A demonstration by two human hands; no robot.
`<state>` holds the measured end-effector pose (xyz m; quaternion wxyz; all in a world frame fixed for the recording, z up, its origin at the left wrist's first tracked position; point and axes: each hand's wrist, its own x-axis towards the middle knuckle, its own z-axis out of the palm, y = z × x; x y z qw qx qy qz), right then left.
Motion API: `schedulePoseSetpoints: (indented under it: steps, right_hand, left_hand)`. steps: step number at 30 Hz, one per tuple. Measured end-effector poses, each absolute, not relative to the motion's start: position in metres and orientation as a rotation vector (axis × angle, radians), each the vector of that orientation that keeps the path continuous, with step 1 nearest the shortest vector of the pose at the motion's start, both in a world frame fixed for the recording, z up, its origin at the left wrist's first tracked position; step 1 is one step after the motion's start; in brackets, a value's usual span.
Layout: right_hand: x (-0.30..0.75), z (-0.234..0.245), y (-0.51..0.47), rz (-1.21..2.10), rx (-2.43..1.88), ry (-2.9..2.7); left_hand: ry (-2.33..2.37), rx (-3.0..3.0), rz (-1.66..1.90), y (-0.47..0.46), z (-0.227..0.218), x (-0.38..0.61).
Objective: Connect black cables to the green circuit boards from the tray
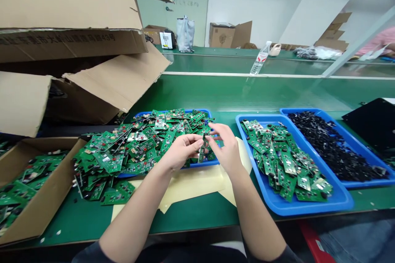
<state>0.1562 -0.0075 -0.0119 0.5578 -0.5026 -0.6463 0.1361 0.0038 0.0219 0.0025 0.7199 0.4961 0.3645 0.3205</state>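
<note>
Between my two hands a green circuit board [201, 153] stands nearly on edge, above the front of a heaped blue tray [203, 165]. The thumb and fingers of my left hand [185, 150] pinch it from the left. At its upper end, the fingertips of my right hand [224, 144] close on it from the right, around a small dark spot too small to make out. Beneath and to the left lies a large pile of similar circuit boards [145, 144], spilling over the tray's left side onto the bench.
To the right stand a blue tray [308, 209] of circuit boards and another blue tray [354, 183] of small black parts. At left are a cardboard box [58, 191] of boards and a large open carton [70, 4]. A water bottle [260, 59] stands behind. Yellowish paper [191, 183] covers the front bench.
</note>
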Motion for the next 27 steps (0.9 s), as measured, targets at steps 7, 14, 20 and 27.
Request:
schedulePoseSetpoints:
  steps: [7,14,20,27]
  right_hand:
    - [0.155,-0.016,-0.003,0.295,-1.066,-1.608]
    - [0.152,-0.02,-0.002,0.603,-1.128,-1.43]
    - [0.157,-0.024,0.002,0.46,-1.227,-1.405]
    - [0.173,-0.034,0.018,0.334,-1.356,-1.292]
  left_hand:
    - [0.771,0.985,0.682,0.021,0.003,0.005]
    - [0.715,0.899,0.651,0.019,0.002,0.007]
    - [0.708,0.851,0.647,0.017,0.002,0.01]
    - [0.711,0.948,0.804,0.022,0.01,0.005]
